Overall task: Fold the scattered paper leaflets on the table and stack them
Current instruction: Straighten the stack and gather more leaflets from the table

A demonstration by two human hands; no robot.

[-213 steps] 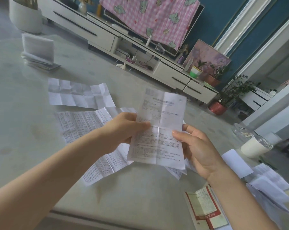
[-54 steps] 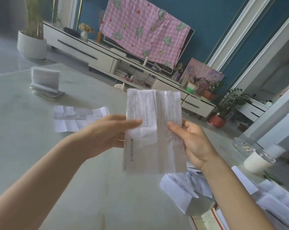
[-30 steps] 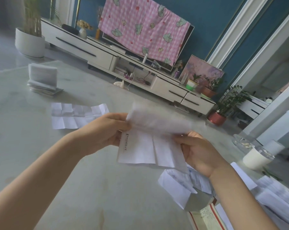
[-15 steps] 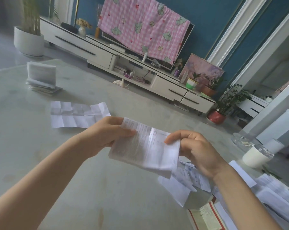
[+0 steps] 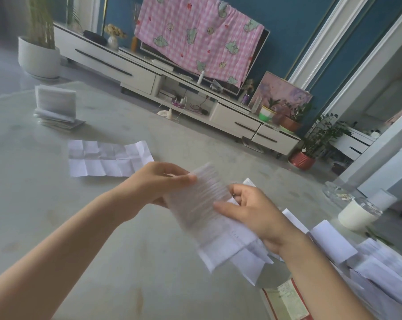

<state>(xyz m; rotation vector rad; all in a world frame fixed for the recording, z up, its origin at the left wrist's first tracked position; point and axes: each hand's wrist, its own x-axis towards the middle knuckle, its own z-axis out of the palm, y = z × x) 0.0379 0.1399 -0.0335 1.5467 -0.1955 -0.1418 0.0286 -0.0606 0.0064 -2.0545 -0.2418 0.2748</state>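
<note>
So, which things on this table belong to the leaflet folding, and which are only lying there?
Belongs to the job:
held leaflet, in left hand and right hand; folded stack; flat leaflet; loose leaflets at the right; red-edged leaflet.

Just lying about:
white cup; glass dish beside it.

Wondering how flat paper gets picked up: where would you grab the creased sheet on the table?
Probably the creased sheet at its right edge, coming from the right: it lies flat on the table, so only an edge gives purchase, and that end lies nearest the left hand, now holding a leaflet.
</note>
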